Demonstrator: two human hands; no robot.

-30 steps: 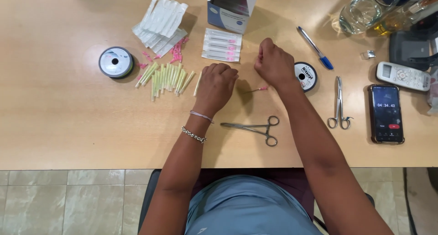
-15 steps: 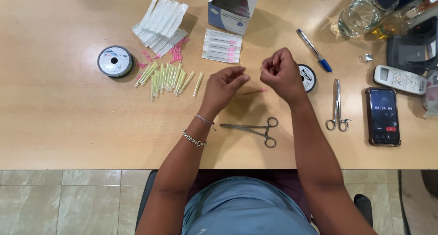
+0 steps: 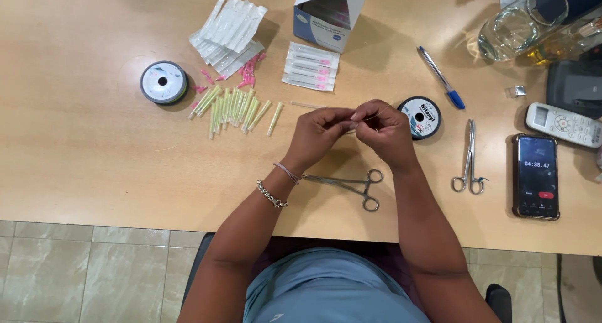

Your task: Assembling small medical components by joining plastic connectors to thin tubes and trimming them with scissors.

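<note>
A: The left hand and the right hand meet above the table, fingertips pinched together on something very thin between them; what it is, is too fine to tell for sure, though it looks like a slim pale tube or thread.

B: And the packages?

A: A white and blue carton stands open at the far edge. Just in front of it lies a short stack of flat white packets with pink marks. To the left of the carton sits a heap of torn clear wrappers, with small pink caps scattered beside them. A spool with a white round label lies far left; a second spool, black with a white label, lies just beside the right hand.

B: What else is around?

A: A row of pale yellow-green tubes lies left of the hands, and one single tube lies near the left fingers. Forceps rest under the wrists, partly covered by the left forearm. Scissors lie to the right, then a phone with a lit screen, a white remote, a blue pen and a glass jug

B: And the held piece?

A: Thin, pale, mostly hidden by the fingers
</note>
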